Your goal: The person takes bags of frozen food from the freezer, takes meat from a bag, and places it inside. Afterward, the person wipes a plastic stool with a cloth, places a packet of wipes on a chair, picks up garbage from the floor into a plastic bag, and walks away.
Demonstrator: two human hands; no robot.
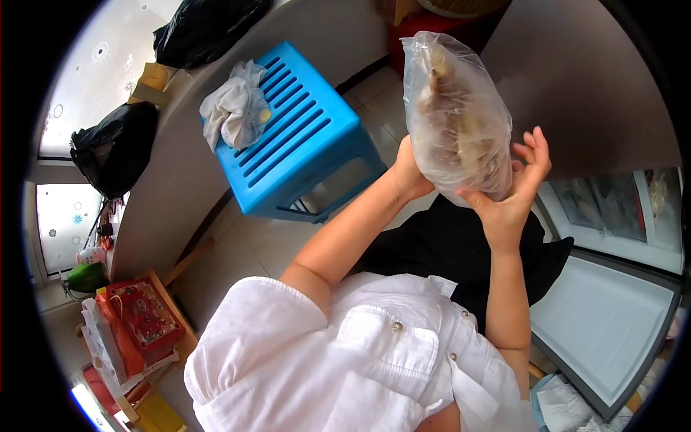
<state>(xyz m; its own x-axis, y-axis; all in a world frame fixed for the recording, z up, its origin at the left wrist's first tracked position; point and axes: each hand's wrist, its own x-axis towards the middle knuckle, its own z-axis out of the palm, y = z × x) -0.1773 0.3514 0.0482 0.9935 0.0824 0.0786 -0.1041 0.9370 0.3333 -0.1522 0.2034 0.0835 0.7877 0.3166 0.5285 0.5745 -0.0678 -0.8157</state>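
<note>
A clear plastic bag (461,119) is held up in front of me between both hands. Through its crumpled film I see pale, yellowish-brown contents, whose kind I cannot make out. My left hand (412,173) grips the bag's lower left side, its fingers mostly hidden behind it. At the lower right, my right hand (515,191) holds the bag with the thumb against its bottom edge; some of its fingers stick out past the bag's side.
On my left stands a blue slotted stool (299,129) with a crumpled whitish plastic bag (236,108) on it. A fridge (608,209) stands open at right, its door (604,324) swung low. Black bags (119,147) and red boxes (146,317) line the left.
</note>
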